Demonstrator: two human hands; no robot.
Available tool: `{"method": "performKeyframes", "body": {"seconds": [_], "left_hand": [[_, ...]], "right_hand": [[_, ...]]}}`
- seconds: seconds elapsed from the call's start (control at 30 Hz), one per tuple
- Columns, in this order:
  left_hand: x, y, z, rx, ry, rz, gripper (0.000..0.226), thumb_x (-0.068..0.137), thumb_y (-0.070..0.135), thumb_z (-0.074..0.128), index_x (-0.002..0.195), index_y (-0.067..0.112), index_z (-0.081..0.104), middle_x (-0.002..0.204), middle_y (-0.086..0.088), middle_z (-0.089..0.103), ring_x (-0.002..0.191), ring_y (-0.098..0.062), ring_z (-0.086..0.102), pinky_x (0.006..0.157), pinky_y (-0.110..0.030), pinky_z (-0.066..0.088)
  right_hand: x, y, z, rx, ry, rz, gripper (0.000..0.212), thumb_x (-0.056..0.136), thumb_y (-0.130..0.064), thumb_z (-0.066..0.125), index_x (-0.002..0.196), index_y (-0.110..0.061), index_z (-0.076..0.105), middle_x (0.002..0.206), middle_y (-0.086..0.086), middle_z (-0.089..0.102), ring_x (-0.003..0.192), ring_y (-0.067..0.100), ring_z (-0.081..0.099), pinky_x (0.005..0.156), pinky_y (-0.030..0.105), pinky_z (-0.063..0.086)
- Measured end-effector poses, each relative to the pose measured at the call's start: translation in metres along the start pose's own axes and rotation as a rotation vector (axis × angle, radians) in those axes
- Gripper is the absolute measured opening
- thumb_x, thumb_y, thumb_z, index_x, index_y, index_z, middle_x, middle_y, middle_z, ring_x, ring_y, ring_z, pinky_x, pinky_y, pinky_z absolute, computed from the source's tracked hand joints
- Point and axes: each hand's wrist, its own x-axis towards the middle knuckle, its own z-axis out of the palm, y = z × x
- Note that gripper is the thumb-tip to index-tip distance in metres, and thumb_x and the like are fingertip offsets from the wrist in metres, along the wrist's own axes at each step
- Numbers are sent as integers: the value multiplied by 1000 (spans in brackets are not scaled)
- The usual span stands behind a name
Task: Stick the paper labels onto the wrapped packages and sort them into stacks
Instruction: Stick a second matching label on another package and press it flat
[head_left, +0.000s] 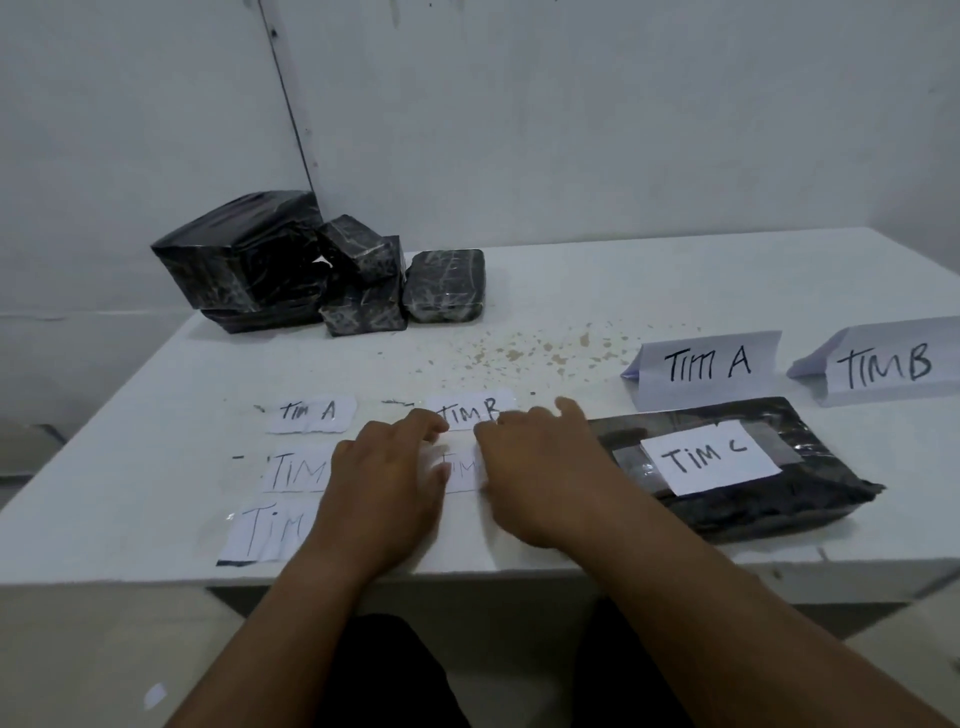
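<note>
Several paper labels lie flat near the table's front edge. One reads TIM A (310, 414), one TIM B (470, 409), and others are partly covered by my hands. My left hand (387, 480) and my right hand (535, 467) meet over a small label (460, 470), fingertips curled at its top edge; the grip itself is hidden. A flat black wrapped package (769, 499) lies at the right with a TIM C label (709, 457) taped on it. Several unlabelled black wrapped packages (291, 265) sit piled at the back left.
Two folded paper signs stand at the right, TIM A (706, 366) and TIM B (883, 366). The white table (571, 291) has brown specks in its middle. A grey wall stands close behind it. The table's front edge runs just under my wrists.
</note>
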Motion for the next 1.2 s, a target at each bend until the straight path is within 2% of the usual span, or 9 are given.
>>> {"method": "performKeyframes", "body": {"seconds": [0.13,0.37,0.57,0.73,0.83,0.97,1.07,1.13,1.2], "left_hand": [[5,-2,4,-18,7,16,35,95,38,63,128,40,50,119,14,64,115,-14,52,96,-36,37],[17,-3,9,29,-74,30,29,100,46,54,128,40,57,122,12,56,118,-12,45,94,-30,31],[18,1,13,-30,-29,19,4,99,40,57,98,43,60,106,13,51,106,-11,45,91,-32,36],[14,-2,5,-157,-2,24,13,98,33,62,86,36,58,92,18,58,89,-3,53,85,-32,47],[15,-4,-10,-257,38,8,13,97,30,63,86,35,61,89,16,62,85,0,55,71,-21,42],[22,-3,-33,-410,144,-26,8,92,30,71,92,36,66,86,13,67,85,-2,59,61,-17,41],[38,-7,-49,-543,267,-81,21,86,29,79,101,36,65,85,8,70,80,-4,64,62,-14,47],[55,-12,-54,-630,374,-148,19,89,32,76,105,32,66,86,7,71,78,-5,66,63,-12,47],[74,-15,-54,-637,445,-206,14,94,35,69,107,29,66,91,9,70,84,-6,66,67,-19,47]], "right_hand": [[14,-7,5,-80,-57,8,49,99,-46,55,141,-22,51,143,10,49,127,29,50,112,52,30],[23,4,10,37,-48,39,54,95,-56,58,137,-24,53,134,6,54,121,27,50,104,48,38],[26,12,13,142,-1,24,31,98,-42,59,124,-25,56,122,2,56,115,24,50,105,49,38],[22,19,5,341,44,-32,6,100,-34,60,104,-31,57,101,-8,62,95,15,57,96,43,43],[20,25,-8,554,63,-42,10,100,-41,61,100,-31,59,100,-11,63,92,10,57,80,33,50],[26,32,-25,776,171,-11,11,96,-42,67,92,-33,64,93,-15,64,83,2,57,66,22,42],[37,39,-38,850,301,24,10,95,-41,68,91,-32,65,89,-17,65,80,-2,58,60,15,38],[46,44,-49,908,376,68,8,98,-36,65,92,-31,64,90,-18,65,79,-2,59,59,14,38],[58,48,-59,991,466,132,8,100,-32,62,93,-29,63,91,-18,65,77,-2,61,60,16,45]]}}
